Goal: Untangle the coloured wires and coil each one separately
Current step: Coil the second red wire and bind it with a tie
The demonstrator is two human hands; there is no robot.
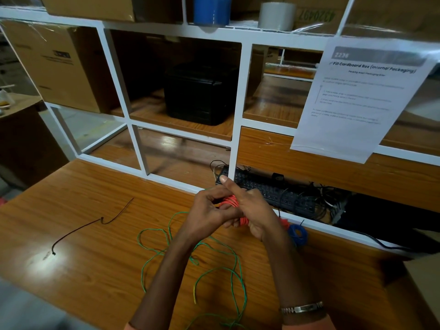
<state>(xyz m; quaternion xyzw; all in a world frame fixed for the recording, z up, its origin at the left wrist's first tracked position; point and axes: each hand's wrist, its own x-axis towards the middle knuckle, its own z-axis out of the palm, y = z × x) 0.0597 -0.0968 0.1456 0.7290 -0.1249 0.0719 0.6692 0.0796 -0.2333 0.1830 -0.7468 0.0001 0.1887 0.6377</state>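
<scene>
Your left hand [209, 210] and right hand [252, 210] pinched the half-wound red coil [234, 206]; blue coil [297, 234] done, green wire [214, 265] loose.

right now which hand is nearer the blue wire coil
Right. The right hand is just left of the blue wire coil by the white frame, wrapped with the red wire. The left hand sits farther left, beyond the right hand, pinching that red wire.

You are working on a glossy wood-grain table [95, 234], facing a white painted metal rack [235, 91], matt cardboard boxes [54, 65].
</scene>
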